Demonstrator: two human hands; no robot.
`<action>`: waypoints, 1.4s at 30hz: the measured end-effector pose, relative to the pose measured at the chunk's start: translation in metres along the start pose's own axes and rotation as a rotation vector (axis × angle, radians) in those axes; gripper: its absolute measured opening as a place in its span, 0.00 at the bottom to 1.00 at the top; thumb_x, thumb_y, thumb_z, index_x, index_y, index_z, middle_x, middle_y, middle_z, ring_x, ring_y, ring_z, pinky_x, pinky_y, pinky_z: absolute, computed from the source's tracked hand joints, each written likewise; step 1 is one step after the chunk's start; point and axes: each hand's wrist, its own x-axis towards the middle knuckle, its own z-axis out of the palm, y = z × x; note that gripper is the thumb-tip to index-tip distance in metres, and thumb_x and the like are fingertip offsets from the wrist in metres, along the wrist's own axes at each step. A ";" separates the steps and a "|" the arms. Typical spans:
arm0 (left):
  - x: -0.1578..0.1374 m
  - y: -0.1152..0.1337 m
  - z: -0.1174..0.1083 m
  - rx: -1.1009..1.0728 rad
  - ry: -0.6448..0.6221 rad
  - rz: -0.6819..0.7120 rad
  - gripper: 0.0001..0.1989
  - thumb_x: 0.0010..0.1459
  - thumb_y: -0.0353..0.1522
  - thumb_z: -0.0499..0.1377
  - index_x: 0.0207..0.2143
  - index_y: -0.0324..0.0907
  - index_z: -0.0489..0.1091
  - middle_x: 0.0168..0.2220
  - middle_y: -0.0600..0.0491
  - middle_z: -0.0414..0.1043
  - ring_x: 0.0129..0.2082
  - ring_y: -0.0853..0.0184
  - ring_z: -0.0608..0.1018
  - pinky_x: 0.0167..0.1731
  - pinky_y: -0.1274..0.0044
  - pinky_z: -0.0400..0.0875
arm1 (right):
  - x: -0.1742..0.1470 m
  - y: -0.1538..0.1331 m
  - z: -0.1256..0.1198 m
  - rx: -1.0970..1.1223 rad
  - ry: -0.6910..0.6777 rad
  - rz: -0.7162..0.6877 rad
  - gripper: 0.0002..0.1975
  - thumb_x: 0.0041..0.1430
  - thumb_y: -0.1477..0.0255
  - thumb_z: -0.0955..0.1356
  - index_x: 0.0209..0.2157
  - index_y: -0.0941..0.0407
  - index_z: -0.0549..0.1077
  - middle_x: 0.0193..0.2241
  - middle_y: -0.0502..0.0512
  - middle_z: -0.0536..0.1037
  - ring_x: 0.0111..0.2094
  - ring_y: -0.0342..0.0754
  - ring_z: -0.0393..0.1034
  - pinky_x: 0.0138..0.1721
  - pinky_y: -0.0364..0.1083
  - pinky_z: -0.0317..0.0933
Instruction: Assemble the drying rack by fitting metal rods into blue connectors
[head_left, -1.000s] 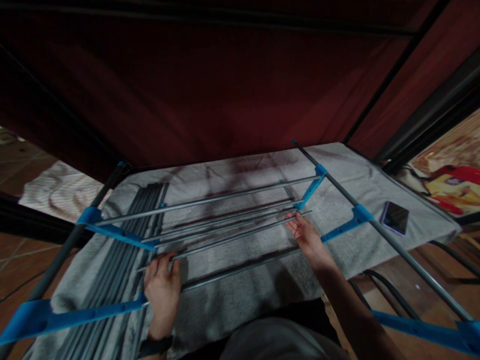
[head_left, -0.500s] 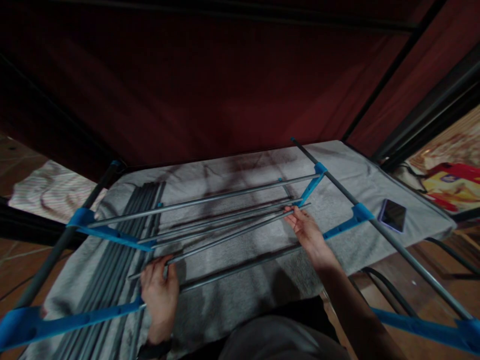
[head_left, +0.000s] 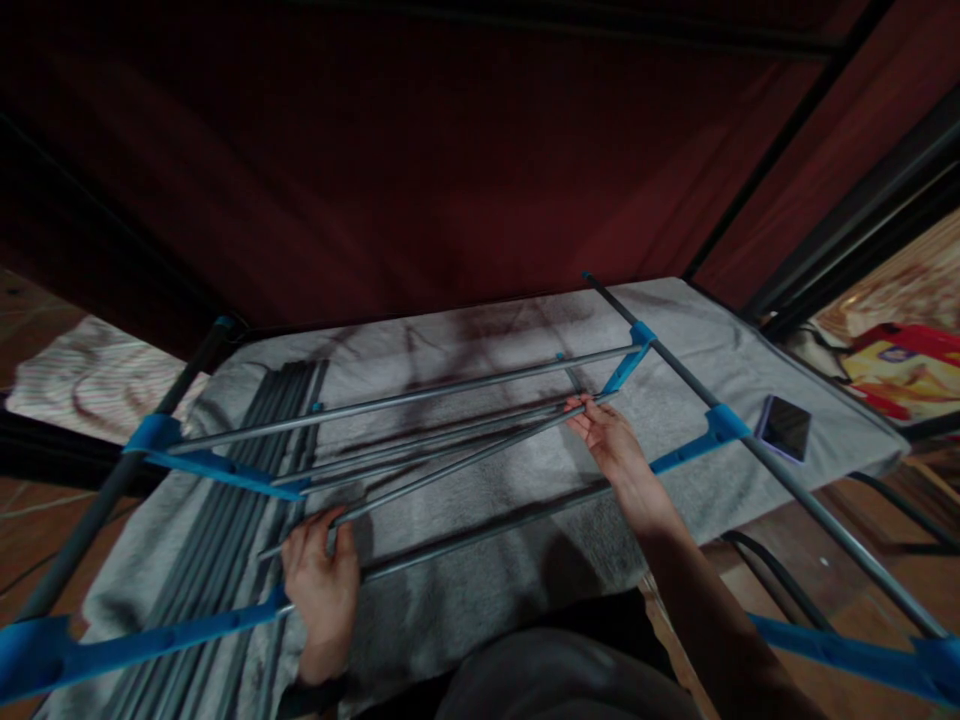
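A thin grey metal tube [head_left: 450, 468] slants across the frame, held near both ends. My left hand [head_left: 322, 575] is closed around its lower left part, and a short end pokes out past the fingers. At the upper right, my right hand [head_left: 604, 430] pinches the other end close to a blue plastic bracket [head_left: 622, 372]. Just behind it, other tubes run between the right side and the left blue bracket [head_left: 225, 470]. A longer crossbar [head_left: 420, 398] joins the two side poles further back, and a front bar [head_left: 487, 530] passes below the held tube.
Several loose grey tubes [head_left: 217, 560] lie side by side on the grey cloth [head_left: 480, 330] at left. A phone [head_left: 784, 428] rests on the cloth at right, beyond the right side pole [head_left: 810, 515]. A dark red panel [head_left: 465, 170] stands behind.
My right hand has lifted slightly up and back, bringing its end of the tube nearer the right bracket. My left hand stays almost in place.
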 end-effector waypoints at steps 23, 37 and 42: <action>0.002 0.005 0.011 -0.045 -0.002 -0.013 0.14 0.67 0.40 0.52 0.46 0.43 0.73 0.44 0.46 0.76 0.48 0.55 0.74 0.54 0.62 0.68 | 0.016 -0.011 0.011 0.003 -0.040 -0.040 0.06 0.56 0.73 0.75 0.29 0.56 0.75 0.34 0.53 0.82 0.36 0.44 0.78 0.39 0.41 0.74; 0.003 0.001 0.016 -0.059 0.035 0.011 0.17 0.67 0.41 0.52 0.45 0.41 0.75 0.43 0.45 0.77 0.46 0.56 0.75 0.52 0.63 0.68 | 0.021 -0.012 0.010 -0.003 -0.043 -0.025 0.06 0.53 0.72 0.76 0.31 0.54 0.77 0.33 0.52 0.82 0.36 0.44 0.78 0.39 0.41 0.73; 0.005 -0.001 0.017 -0.073 0.071 0.018 0.16 0.67 0.41 0.54 0.45 0.42 0.76 0.42 0.46 0.77 0.46 0.57 0.75 0.52 0.65 0.67 | 0.021 -0.013 0.010 -0.035 -0.038 -0.025 0.06 0.52 0.70 0.76 0.32 0.54 0.77 0.33 0.52 0.83 0.36 0.44 0.78 0.39 0.42 0.73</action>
